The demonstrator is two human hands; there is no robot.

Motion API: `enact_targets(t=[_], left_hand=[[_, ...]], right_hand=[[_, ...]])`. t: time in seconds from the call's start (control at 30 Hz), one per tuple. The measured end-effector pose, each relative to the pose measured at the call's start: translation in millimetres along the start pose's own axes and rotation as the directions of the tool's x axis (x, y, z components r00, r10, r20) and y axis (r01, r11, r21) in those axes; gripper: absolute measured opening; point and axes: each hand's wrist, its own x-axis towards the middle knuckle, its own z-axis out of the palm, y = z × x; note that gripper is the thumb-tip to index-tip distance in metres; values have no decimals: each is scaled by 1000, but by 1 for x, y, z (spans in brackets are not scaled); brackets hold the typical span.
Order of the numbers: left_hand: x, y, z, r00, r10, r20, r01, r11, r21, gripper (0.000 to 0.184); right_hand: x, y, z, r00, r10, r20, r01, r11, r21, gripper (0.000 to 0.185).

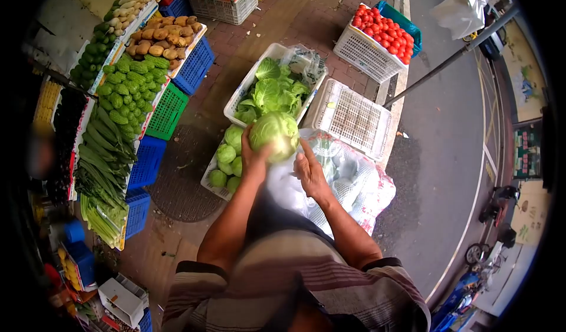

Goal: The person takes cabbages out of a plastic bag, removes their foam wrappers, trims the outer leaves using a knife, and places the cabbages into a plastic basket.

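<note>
A round green cabbage [273, 134] is raised in front of me, with my left hand [254, 158] gripping it from the left and below. My right hand [311, 173] is close to the cabbage's right side, index finger stretched up and the other fingers curled; what they hold, if anything, is hidden. Under the cabbage, a white crate [231, 108] contains loose green outer leaves [270, 93] and a crumpled clear bag. Several more cabbages [226, 153] fill a second crate [207, 181] on the left. Below my right hand lies a large clear plastic bag [354, 181] with net-wrapped produce.
An upturned white crate [354, 117] stands right of the leaves. Tomatoes [383, 31] fill a crate near the kerb, beside a slanting pole [451, 58]. Leftward, stepped displays carry bitter melons [127, 90], potatoes [162, 37] and long green gourds [101, 155]. The road [439, 155] runs along the right.
</note>
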Motion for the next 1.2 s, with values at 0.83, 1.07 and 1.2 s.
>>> enact_targets(t=[0.83, 1.07, 1.2], left_hand=[[-37, 19, 17, 966, 259, -24, -246, 939, 241, 91], [-41, 27, 16, 980, 195, 31, -198, 975, 104, 88], [-37, 15, 12, 985, 161, 53, -158, 985, -65, 86]], right_hand=[[-14, -39, 8, 982, 54, -183, -28, 990, 140, 51], [19, 20, -20, 952, 156, -262, -62, 941, 334, 48], [19, -9, -14, 927, 177, -332, -63, 943, 326, 31]])
